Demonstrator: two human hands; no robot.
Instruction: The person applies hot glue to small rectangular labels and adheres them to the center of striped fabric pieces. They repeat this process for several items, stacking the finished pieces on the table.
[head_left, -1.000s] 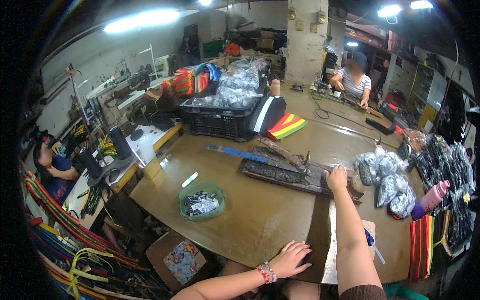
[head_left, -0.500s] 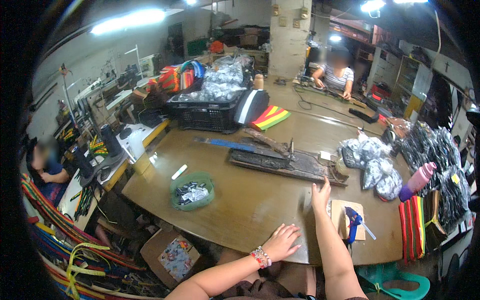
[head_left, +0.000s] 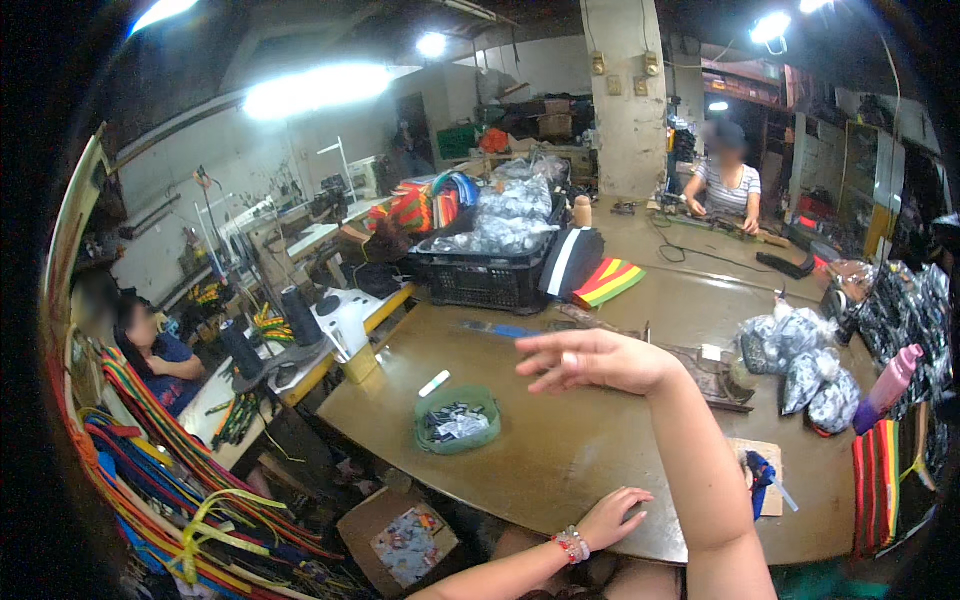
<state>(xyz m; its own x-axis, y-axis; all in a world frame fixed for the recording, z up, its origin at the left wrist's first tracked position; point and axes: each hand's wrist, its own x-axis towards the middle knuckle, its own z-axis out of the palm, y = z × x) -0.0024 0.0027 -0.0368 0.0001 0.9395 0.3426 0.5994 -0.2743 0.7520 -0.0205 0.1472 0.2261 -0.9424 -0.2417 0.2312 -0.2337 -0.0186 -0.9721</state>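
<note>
My right hand (head_left: 590, 360) is raised above the big brown table (head_left: 560, 470), fingers spread and pointing left, holding nothing. My left hand (head_left: 610, 517), with a beaded bracelet at the wrist, rests flat on the table's near edge, empty. A green bowl (head_left: 458, 420) of small dark pieces sits on the table left of my hands. A white marker (head_left: 434, 383) lies just beyond the bowl. A flat dark metal tool (head_left: 715, 375) lies behind my right wrist.
A black crate (head_left: 485, 275) piled with clear bags stands at the table's far end beside striped cloth (head_left: 605, 282). Bagged items (head_left: 805, 365) and a pink bottle (head_left: 885, 388) lie at right. One person (head_left: 725, 185) works across the room, another person (head_left: 155, 345) sits at left. A cardboard box (head_left: 405, 540) sits on the floor.
My right hand left the dark tool at the table's middle and lifted into the air, swinging left with fingers spread. My left hand stayed on the table edge. The view shifted.
</note>
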